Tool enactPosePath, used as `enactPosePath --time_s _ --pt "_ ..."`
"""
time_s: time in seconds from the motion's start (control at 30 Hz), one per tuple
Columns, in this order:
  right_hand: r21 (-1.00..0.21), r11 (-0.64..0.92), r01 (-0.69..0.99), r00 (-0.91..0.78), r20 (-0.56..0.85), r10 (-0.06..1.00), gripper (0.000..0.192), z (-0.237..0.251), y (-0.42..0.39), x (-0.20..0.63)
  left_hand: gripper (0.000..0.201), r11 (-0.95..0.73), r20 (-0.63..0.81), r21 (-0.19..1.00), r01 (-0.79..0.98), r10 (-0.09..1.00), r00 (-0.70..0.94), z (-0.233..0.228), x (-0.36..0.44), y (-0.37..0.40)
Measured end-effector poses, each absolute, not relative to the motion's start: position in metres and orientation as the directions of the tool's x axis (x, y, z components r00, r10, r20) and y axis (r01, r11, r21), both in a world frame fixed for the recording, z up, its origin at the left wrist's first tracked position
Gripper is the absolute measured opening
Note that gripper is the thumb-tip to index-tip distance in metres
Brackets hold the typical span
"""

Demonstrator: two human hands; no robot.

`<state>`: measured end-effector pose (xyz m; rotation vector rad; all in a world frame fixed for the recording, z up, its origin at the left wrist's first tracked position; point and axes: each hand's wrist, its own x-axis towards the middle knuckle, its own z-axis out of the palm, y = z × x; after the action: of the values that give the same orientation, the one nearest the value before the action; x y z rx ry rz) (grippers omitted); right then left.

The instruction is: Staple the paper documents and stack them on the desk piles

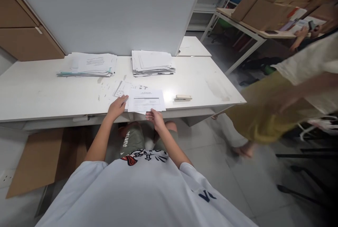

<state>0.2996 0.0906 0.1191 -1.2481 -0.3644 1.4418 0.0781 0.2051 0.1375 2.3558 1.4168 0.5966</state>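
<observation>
Printed sheets of paper (146, 100) lie at the front of the white desk, their lower edge reaching over the desk's edge. My right hand (155, 118) grips that lower edge, thumb on top and fingers underneath. At the left side of the sheets, my left hand (118, 108) rests with fingers stretched out, touching the paper's edge. Just beyond it lies another paper with a printed drawing (122, 89), partly covered. A cream stapler (183, 97) sits on the desk to the right of the sheets.
Two paper stacks, a left stack (92, 64) and a right stack (152, 62), stand at the back against a grey panel (113, 12). An open cardboard box (37, 160) is under the desk. A blurred person (266, 103) walks at right; another person's hands (303, 33) hold a phone beyond.
</observation>
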Motion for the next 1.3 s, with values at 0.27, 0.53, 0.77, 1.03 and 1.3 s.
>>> enactPosePath --time_s 0.27,0.53,0.77,1.03,1.3 --pt "-0.845 -0.177 -0.505 0.333 -0.380 0.863 0.022 0.109 0.075 0.315 0.057 -0.486 0.112 0.250 0.838 0.874 0.473 0.144 0.076 0.194" --pt "-0.819 -0.174 -0.547 0.268 -0.369 0.890 0.023 0.109 0.072 0.322 0.060 -0.502 0.024 0.070 0.862 0.865 0.501 0.149 0.084 0.176" --pt "-0.806 -0.163 -0.569 0.285 -0.379 0.880 0.023 0.109 0.067 0.325 0.059 -0.475 0.057 0.084 0.876 0.880 0.472 0.146 0.087 0.175" --pt "-0.809 -0.111 -0.577 0.397 -0.397 0.828 0.021 0.103 0.053 0.338 0.059 -0.446 0.084 0.097 0.890 0.894 0.439 0.146 0.090 0.172" --pt "-0.810 -0.079 -0.581 0.472 -0.415 0.778 0.024 0.097 0.033 0.359 0.059 -0.273 0.127 0.161 0.948 0.959 0.254 0.146 0.061 0.153"
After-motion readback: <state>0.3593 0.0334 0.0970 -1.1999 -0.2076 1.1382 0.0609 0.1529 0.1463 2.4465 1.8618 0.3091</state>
